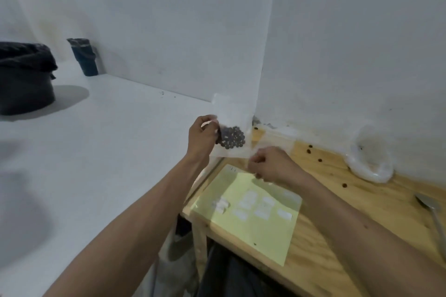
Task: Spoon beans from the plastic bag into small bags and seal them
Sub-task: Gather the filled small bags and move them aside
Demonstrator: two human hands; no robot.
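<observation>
Head view, centre frame: my left hand [202, 137] and right hand [270, 164] pinch the small bag [231, 138] of beans aloft, likely for sealing.

My one camera sits on my head, wide-angle, looking forward and down over my forearms toward the wooden table [337, 236] and the white wall corner. It stands close to my hands, with the floor bins [24, 77] far off left.
</observation>
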